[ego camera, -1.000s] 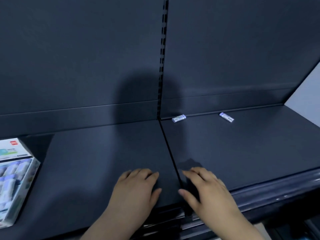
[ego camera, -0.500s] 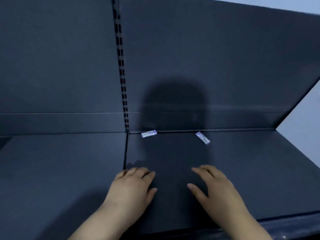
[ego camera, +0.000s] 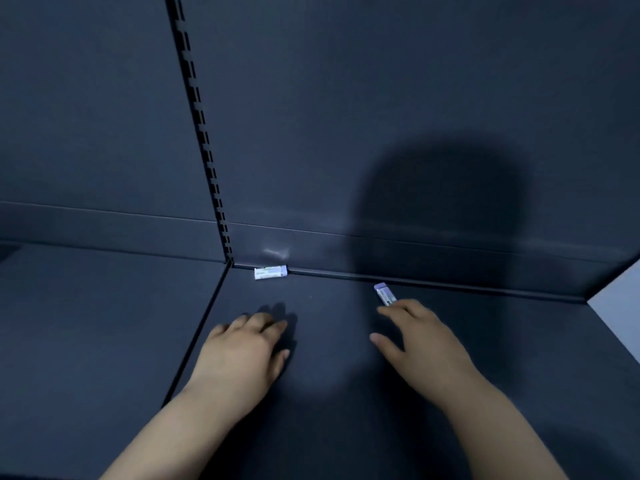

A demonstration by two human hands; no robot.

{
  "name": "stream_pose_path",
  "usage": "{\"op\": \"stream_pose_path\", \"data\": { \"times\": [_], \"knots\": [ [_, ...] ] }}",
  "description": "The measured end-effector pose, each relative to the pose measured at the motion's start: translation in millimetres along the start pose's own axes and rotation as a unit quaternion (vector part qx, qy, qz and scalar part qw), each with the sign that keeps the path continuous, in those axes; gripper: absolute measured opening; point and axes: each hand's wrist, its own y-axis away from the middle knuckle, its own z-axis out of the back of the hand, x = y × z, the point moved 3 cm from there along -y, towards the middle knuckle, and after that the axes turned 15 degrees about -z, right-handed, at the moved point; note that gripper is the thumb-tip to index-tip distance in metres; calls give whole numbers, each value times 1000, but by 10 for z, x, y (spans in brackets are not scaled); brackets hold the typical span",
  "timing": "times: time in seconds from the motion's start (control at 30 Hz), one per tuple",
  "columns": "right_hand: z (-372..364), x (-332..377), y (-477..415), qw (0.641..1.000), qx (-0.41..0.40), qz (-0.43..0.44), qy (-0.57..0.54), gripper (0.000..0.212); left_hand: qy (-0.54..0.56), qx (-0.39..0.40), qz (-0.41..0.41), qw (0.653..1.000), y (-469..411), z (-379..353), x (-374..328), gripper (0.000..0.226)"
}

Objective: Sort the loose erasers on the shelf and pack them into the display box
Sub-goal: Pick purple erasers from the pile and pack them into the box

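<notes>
**Two loose erasers at the back of the shelf, both hands empty**

I see two small erasers lying on the dark shelf [ego camera: 104,323], both a little below the middle of the frame. The left eraser [ego camera: 270,272] is white with a pale purple end and lies almost level, right up against the foot of the back panel [ego camera: 346,116], just right of the slotted upright [ego camera: 204,140] that runs down from the top of the frame. The right eraser [ego camera: 385,294] lies at a slant, its purple end towards the back, a little forward of the back panel and well apart from the first one.

My right hand [ego camera: 420,344] reaches in from the lower right, palm down, fingers spread loosely and holding nothing. Its fingertips [ego camera: 382,310] sit just beside the near end of the right eraser; I cannot tell whether they touch it. My left hand [ego camera: 242,351] lies lower centre, palm down on the shelf, fingers close together and slightly curled, empty, near the left eraser but apart from it.

A seam [ego camera: 197,337] between two shelf boards runs from the foot of the upright towards the lower left, just beside my left hand. A rounded shadow [ego camera: 443,209] falls on the back panel at centre right, above the right hand. A pale wall [ego camera: 620,299] shows at the right edge.
</notes>
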Motion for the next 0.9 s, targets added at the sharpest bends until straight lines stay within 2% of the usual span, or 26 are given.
{"op": "stream_pose_path", "data": {
  "times": [0.17, 0.3, 0.43, 0.63, 0.8, 0.9],
  "knots": [
    [-128, -150, -273, 1000, 19, -14, 5, 50, -79, 34, 26, 996, -278, 88, 139, 52],
    [-198, -199, -393, 1000, 1, -15, 12, 51, -108, 84, 53, 989, -600, 3, 315, 52],
    [-255, -178, -443, 1000, -6, -18, 11, 52, -121, 133, 82, 980, -868, -116, 389, 63],
    [-282, -160, -427, 1000, 5, -11, -17, 50, -134, 114, 70, 982, -877, -121, 134, 61],
    [-279, -11, -262, 1000, 15, 24, -12, 49, -84, 108, 42, 990, -682, -135, -216, 67],
    [-294, 85, -55, 999, 30, 39, 10, 50, -56, 114, 38, 991, -508, -150, -393, 62]
  ]
}}
